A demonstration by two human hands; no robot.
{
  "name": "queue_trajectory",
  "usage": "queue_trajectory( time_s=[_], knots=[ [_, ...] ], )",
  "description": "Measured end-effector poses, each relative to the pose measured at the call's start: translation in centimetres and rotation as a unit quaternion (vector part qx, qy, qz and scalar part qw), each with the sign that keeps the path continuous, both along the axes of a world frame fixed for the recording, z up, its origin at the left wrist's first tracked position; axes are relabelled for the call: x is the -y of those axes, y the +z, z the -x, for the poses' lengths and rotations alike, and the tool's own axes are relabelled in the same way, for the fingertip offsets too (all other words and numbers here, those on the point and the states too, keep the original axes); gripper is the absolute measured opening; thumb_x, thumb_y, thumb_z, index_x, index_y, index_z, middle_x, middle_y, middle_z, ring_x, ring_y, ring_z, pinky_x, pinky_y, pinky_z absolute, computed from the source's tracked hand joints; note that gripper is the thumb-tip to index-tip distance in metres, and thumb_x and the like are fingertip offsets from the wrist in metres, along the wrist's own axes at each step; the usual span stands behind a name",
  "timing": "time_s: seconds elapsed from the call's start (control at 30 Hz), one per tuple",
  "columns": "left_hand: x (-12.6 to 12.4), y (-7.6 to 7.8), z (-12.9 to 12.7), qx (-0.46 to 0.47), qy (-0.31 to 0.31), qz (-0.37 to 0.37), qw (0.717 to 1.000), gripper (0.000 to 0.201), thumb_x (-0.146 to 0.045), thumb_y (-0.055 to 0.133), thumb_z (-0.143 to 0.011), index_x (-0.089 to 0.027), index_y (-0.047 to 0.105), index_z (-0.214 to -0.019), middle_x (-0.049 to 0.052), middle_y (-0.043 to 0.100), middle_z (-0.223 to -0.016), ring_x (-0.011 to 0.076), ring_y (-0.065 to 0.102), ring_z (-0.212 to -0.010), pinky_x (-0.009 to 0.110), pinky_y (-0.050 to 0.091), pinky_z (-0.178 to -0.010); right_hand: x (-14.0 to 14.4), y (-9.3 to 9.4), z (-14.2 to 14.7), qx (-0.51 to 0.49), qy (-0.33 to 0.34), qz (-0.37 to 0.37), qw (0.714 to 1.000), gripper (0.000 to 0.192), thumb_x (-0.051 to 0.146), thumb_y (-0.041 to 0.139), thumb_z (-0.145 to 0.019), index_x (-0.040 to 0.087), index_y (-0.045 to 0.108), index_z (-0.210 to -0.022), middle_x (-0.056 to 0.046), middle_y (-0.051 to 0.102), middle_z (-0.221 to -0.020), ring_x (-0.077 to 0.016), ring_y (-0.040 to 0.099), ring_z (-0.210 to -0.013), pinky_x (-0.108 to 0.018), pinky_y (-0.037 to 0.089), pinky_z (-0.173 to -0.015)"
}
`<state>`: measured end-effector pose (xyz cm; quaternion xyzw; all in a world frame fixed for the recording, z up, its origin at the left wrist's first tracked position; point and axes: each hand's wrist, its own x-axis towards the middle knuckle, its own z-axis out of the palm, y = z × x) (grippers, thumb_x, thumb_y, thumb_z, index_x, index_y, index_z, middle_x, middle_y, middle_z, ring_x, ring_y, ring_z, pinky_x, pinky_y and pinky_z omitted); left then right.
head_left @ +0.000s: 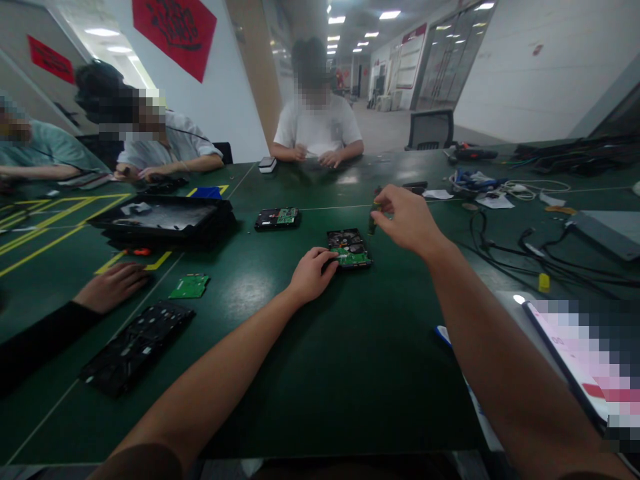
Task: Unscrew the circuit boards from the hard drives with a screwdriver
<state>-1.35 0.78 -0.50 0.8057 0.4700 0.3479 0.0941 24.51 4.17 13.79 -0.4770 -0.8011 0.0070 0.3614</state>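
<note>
A hard drive (349, 241) lies on the green table in front of me, its green circuit board facing up along the near side. My left hand (315, 273) grips the drive's left edge, with thumb and index finger at the board. Just right of the drive and above the table, my right hand (403, 217) pinches a small dark screwdriver (373, 220) held roughly upright. Its lower end is apart from the drive, and the fingers hide part of the handle.
Another hard drive (277, 218) lies farther back. At left are a black tray (165, 217), a loose green circuit board (190, 286), a black plastic bracket (137, 347) and a co-worker's hand (113, 287). Black cables (525, 257) and a phone (575, 360) lie at right. Other people sit opposite.
</note>
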Motion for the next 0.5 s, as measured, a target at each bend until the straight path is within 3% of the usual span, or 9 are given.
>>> queue_trajectory(
  time_s=[0.13,0.3,0.5],
  knots=[
    [0.05,0.05,-0.03,0.000,0.001,0.000,1.000,0.028,-0.032,0.061,-0.103,-0.024,0.073,-0.127,0.011,0.068,-0.123,0.0273,0.067,-0.118,0.047,0.056,-0.106,-0.07,-0.06,-0.02,-0.009,-0.032,0.002,0.999,0.022,0.025,0.076,-0.087,0.021,0.063,-0.104,-0.012,0.073,-0.100,-0.0302,0.069,-0.090,-0.049,0.054,-0.086],
    [-0.08,-0.10,-0.01,0.002,-0.003,-0.007,1.000,0.027,-0.031,0.062,-0.103,-0.024,0.073,-0.126,0.011,0.068,-0.122,0.0271,0.067,-0.118,0.046,0.056,-0.106,-0.23,-0.25,-0.04,0.003,0.003,0.004,1.000,0.015,0.022,0.069,-0.090,0.022,0.065,-0.104,-0.012,0.075,-0.105,-0.0291,0.070,-0.092,-0.049,0.055,-0.090],
    [-0.02,0.02,-0.04,0.002,-0.004,-0.003,1.000,0.027,-0.031,0.061,-0.103,-0.023,0.073,-0.126,0.012,0.068,-0.122,0.0274,0.067,-0.117,0.047,0.056,-0.106,-0.10,-0.20,-0.01,-0.012,-0.026,0.004,1.000,0.021,0.022,0.072,-0.087,0.021,0.064,-0.106,-0.011,0.075,-0.101,-0.0295,0.070,-0.090,-0.048,0.055,-0.086]
  ],
)
